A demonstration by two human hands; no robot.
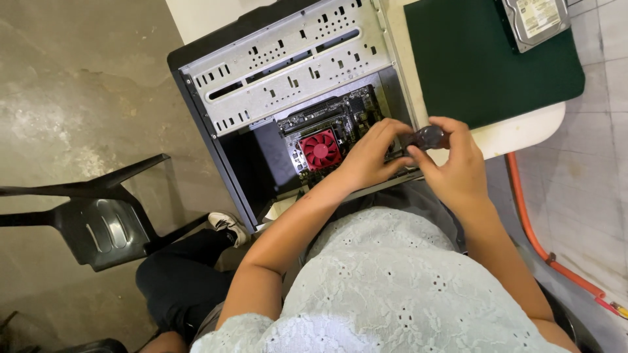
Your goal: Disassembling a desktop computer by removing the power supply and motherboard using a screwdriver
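At the far left a black plastic chair (98,219) stands on a stained grey concrete floor (72,85). Just right of it a dark trouser leg ends in a white sneaker (227,224) near the lower corner of the case.

The open computer case (288,98) lies on its side on a white table (517,134), its perforated grey metal drive cage (288,62) uppermost. Below the cage sits the dark motherboard (340,117) with a red cooler fan (320,149) in a square frame.

The left hand (367,157) reaches over the case's lower edge beside the fan, its fingers curled and pinching the near end of a small dark rounded part (428,137). The right hand (454,163) grips the same part from the other side, thumb and fingers closed round it; the part is held between both hands just above the case's right edge, over the table rim.

Further right a dark green mat (484,65) covers the table, and a hard drive (536,19) with a pale rectangular label lies at its top corner. Beyond the table edge an orange hose (530,225) curves across pale floor tiles (589,163).
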